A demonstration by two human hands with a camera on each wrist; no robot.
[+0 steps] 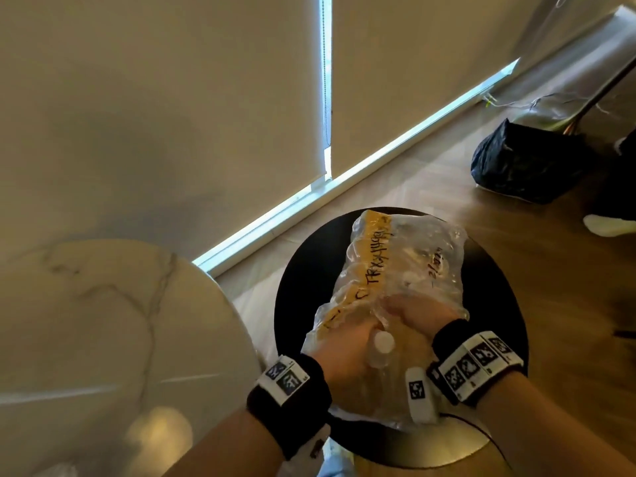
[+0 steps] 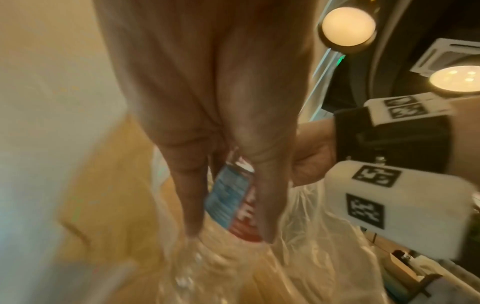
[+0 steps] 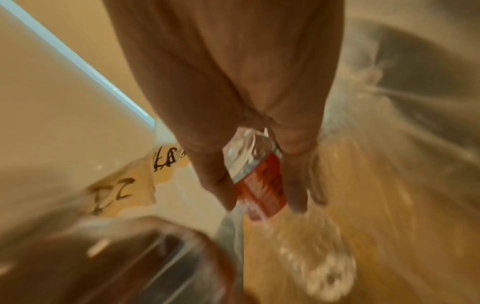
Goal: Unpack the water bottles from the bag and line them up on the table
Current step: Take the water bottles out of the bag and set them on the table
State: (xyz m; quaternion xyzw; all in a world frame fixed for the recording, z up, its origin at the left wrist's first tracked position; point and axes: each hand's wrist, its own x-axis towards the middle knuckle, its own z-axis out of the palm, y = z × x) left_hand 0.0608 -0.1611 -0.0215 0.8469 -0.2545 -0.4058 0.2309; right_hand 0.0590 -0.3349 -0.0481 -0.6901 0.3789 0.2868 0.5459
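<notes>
A clear plastic bag (image 1: 423, 256) with a yellow taped strip and black writing lies on a round black stool (image 1: 303, 270). Both hands reach into its near end. My left hand (image 1: 344, 346) grips a water bottle whose white cap (image 1: 383, 342) shows between the hands. In the left wrist view the left hand (image 2: 231, 232) wraps round this bottle's blue and red label (image 2: 228, 197). My right hand (image 1: 409, 315) is deeper in the bag. In the right wrist view the right hand (image 3: 259, 205) grips a second clear bottle (image 3: 259, 181) with a red label.
A white marble round table (image 1: 103, 321) stands just left of the stool. A black plastic bag (image 1: 523, 163) and a white shoe (image 1: 605, 225) lie on the wood floor at the right. Window blinds (image 1: 172, 98) hang behind.
</notes>
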